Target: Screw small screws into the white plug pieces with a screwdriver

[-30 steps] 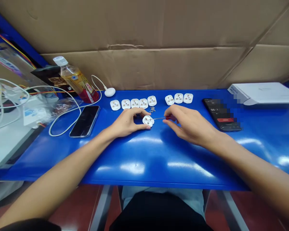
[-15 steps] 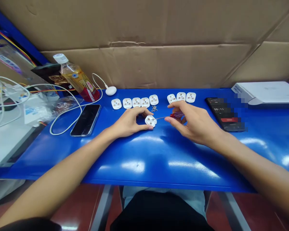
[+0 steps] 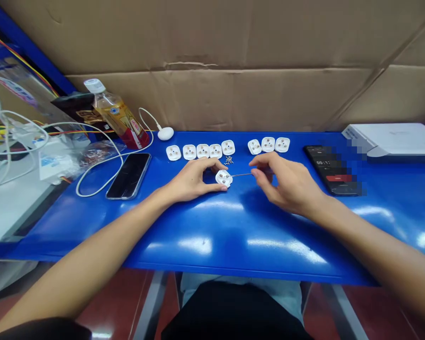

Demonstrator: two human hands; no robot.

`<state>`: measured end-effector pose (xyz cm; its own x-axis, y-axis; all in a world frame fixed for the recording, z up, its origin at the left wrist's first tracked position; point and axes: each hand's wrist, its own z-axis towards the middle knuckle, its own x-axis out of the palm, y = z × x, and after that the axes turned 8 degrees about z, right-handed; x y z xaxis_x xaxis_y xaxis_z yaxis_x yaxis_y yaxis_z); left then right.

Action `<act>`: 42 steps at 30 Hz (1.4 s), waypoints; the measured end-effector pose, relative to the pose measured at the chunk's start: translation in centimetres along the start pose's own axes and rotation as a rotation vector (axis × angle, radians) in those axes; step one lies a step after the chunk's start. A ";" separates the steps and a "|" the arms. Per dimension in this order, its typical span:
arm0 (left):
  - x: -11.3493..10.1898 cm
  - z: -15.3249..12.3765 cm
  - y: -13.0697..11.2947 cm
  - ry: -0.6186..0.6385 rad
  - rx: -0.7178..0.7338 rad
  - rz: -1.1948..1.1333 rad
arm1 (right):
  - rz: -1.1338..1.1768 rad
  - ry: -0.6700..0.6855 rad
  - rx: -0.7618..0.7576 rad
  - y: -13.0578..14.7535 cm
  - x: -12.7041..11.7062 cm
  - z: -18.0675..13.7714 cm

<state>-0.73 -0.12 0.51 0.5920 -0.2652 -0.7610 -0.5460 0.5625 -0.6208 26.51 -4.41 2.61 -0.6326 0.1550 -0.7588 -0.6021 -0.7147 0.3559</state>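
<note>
My left hand (image 3: 195, 180) is closed around the left side of a small white plug housing (image 3: 224, 179) with metal terminals inside, pinching it between thumb and fingers on the blue table. In my right hand (image 3: 289, 185) is a screwdriver (image 3: 243, 174). Its thin shaft lies almost level and its tip meets the housing's right side; my fingers cover the handle. A little pile of small screws (image 3: 228, 160) lies just behind the housing. Further back, several similar white housings (image 3: 203, 151) stand in a row on the left, and 3 more (image 3: 268, 144) are grouped on the right.
On the left are a phone (image 3: 129, 175), a white cable (image 3: 78, 182), a drink bottle (image 3: 122, 118) and a white oval device (image 3: 165, 133). To the right lie another phone (image 3: 327, 165) and a white box (image 3: 403, 137). Cardboard (image 3: 233, 94) walls off the back.
My right fingers have shifted on the screwdriver, and its red handle, seen before, is now hidden behind them. My left hand keeps its hold. The view has moved slightly.
</note>
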 end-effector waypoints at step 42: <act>0.1 -0.1 0.1 -0.015 0.013 -0.006 | -0.086 -0.065 -0.074 -0.3 0.3 -0.1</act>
<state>-0.84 -0.16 0.37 0.6041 -0.2566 -0.7544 -0.5349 0.5713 -0.6226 26.55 -4.23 2.20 -0.6117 0.2598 -0.7472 -0.6193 -0.7449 0.2480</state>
